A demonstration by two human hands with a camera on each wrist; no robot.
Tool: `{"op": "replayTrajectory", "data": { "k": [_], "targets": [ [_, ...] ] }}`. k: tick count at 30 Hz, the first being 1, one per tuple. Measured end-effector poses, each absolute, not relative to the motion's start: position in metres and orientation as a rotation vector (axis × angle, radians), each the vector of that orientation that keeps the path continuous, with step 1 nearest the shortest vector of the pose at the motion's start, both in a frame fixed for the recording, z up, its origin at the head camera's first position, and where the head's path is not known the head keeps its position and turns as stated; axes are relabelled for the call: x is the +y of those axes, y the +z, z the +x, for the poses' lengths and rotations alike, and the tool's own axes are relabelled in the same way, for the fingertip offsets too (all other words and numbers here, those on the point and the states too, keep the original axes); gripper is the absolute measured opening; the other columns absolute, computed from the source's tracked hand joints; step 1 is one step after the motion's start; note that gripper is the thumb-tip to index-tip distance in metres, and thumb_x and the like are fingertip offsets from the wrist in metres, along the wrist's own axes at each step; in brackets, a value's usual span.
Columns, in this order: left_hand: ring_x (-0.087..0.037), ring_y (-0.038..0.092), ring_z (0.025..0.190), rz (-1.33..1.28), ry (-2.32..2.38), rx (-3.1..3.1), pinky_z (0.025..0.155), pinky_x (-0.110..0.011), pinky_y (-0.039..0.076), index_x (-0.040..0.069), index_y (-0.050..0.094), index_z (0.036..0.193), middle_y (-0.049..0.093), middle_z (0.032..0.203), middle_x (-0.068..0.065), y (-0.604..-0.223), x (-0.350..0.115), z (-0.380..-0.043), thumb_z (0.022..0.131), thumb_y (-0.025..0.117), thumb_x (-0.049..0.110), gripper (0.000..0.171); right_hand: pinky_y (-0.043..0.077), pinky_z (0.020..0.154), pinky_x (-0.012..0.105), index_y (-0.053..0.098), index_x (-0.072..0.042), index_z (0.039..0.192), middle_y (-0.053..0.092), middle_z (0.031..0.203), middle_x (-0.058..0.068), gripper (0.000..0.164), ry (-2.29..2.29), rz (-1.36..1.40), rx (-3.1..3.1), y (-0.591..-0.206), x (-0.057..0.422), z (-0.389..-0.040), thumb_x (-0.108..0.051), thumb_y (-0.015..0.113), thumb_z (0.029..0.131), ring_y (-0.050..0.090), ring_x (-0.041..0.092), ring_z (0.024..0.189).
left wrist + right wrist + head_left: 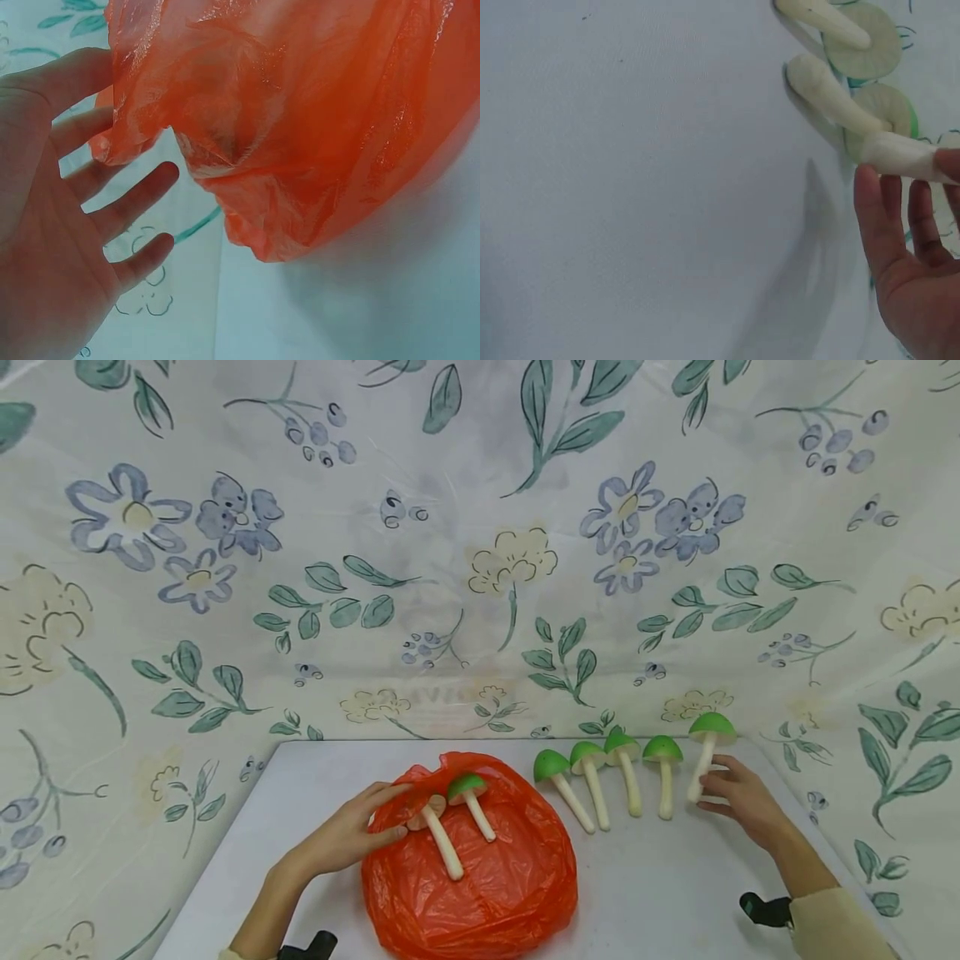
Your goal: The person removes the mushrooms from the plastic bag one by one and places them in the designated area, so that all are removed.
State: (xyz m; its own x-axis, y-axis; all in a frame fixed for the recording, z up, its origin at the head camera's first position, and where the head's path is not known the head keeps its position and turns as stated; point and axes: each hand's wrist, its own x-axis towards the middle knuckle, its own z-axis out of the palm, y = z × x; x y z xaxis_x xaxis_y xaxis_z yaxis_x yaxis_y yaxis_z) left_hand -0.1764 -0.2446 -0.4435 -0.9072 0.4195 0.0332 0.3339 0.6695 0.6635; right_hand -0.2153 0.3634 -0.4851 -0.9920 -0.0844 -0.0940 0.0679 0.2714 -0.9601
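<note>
A toy mushroom (703, 752) with a green cap and pale stem is pinched by the stem in my right hand (738, 797), at the table's far right. In the right wrist view the stem (900, 155) lies between thumb and fingers. My left hand (345, 831) is at the left rim of a red plastic bag (487, 893), fingers spread. Thumb and index tips are hidden behind its film (262, 97) in the left wrist view; the other fingers are extended. Two mushrooms rest at the bag: one green-capped (474, 806), the other showing mostly its stem (444, 843).
Several more green-capped mushrooms lie in a row at the back right, among them one (664, 772) next to the right hand. The white table (645, 885) ends at a floral cloth (450, 693) rising behind it.
</note>
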Motion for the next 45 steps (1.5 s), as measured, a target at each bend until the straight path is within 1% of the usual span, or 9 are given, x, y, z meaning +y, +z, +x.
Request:
{"op": "replayTrajectory", "data": {
  "k": [5,10,12,15,18,22,30,38,45],
  "targets": [
    [-0.039,0.05,0.13,0.619,1.064,2.757,0.098,-0.063,0.049,0.017,0.052,0.146,0.051,0.14,-0.01,-0.444,-0.245,-0.176,0.093,0.071,0.043,0.062,0.059,0.087,0.037,0.023,0.011,0.151,0.05,0.128,0.028,0.062,-1.761,0.074,2.436,-0.489,0.365,-0.214,-0.017,0.053,0.105,0.065,0.016,0.098],
    [-0.038,0.051,0.129,0.625,1.063,2.75,0.098,-0.062,0.049,0.016,0.052,0.146,0.052,0.139,-0.01,-0.444,-0.245,-0.176,0.093,0.07,0.042,0.061,0.06,0.084,0.039,0.013,0.011,0.151,0.044,0.132,0.033,0.067,-1.729,0.183,2.421,-0.494,0.367,-0.214,-0.014,0.054,0.104,0.066,0.02,0.097],
    [-0.038,0.051,0.129,0.625,1.061,2.749,0.098,-0.062,0.049,0.016,0.052,0.146,0.052,0.139,-0.01,-0.444,-0.245,-0.176,0.093,0.07,0.042,0.061,0.061,0.083,0.039,0.012,0.01,0.149,0.041,0.133,0.035,0.066,-1.726,0.219,2.421,-0.496,0.369,-0.214,-0.013,0.053,0.104,0.066,0.02,0.096],
    [-0.038,0.05,0.129,0.62,1.068,2.745,0.098,-0.063,0.049,0.016,0.052,0.146,0.052,0.139,-0.01,-0.445,-0.245,-0.177,0.093,0.07,0.041,0.061,0.061,0.081,0.038,0.017,0.009,0.145,0.042,0.133,0.036,0.058,-1.697,0.24,2.44,-0.499,0.37,-0.214,-0.012,0.051,0.104,0.066,0.019,0.094],
    [-0.038,0.05,0.129,0.608,1.074,2.737,0.098,-0.062,0.049,0.016,0.052,0.146,0.052,0.139,-0.009,-0.445,-0.245,-0.177,0.094,0.07,0.04,0.06,0.061,0.08,0.037,0.026,0.009,0.142,0.045,0.131,0.034,0.051,-1.676,0.245,2.442,-0.5,0.371,-0.212,-0.011,0.051,0.103,0.065,0.019,0.093],
    [-0.035,0.051,0.129,0.585,1.07,2.728,0.098,-0.059,0.05,0.018,0.052,0.146,0.052,0.139,-0.008,-0.444,-0.244,-0.177,0.093,0.07,0.041,0.06,0.061,0.079,0.036,0.034,0.009,0.142,0.051,0.126,0.028,0.049,-1.646,0.242,2.438,-0.499,0.371,-0.211,-0.012,0.054,0.102,0.065,0.018,0.092],
    [-0.039,0.051,0.128,0.623,1.058,2.732,0.097,-0.061,0.051,0.014,0.052,0.145,0.052,0.139,-0.012,-0.442,-0.243,-0.175,0.094,0.069,0.042,0.061,0.061,0.076,0.034,0.034,0.005,0.146,0.06,0.117,0.019,0.054,-1.611,0.227,2.435,-0.499,0.368,-0.211,-0.015,0.057,0.102,0.065,0.018,0.091],
    [-0.036,0.051,0.128,0.61,1.062,2.733,0.098,-0.059,0.05,0.015,0.052,0.146,0.052,0.138,-0.009,-0.443,-0.242,-0.175,0.094,0.069,0.043,0.062,0.06,0.075,0.034,0.034,0.004,0.143,0.06,0.11,0.015,0.053,-1.614,0.242,2.435,-0.5,0.367,-0.211,-0.02,0.058,0.102,0.065,0.018,0.089],
    [-0.038,0.051,0.129,0.586,1.056,2.736,0.096,-0.06,0.052,0.015,0.052,0.146,0.051,0.141,-0.01,-0.444,-0.243,-0.176,0.093,0.069,0.045,0.063,0.06,0.072,0.033,0.037,0.004,0.139,0.058,0.102,0.01,0.05,-1.633,0.237,2.435,-0.502,0.366,-0.211,-0.023,0.058,0.103,0.063,0.019,0.085]
  ]
}}
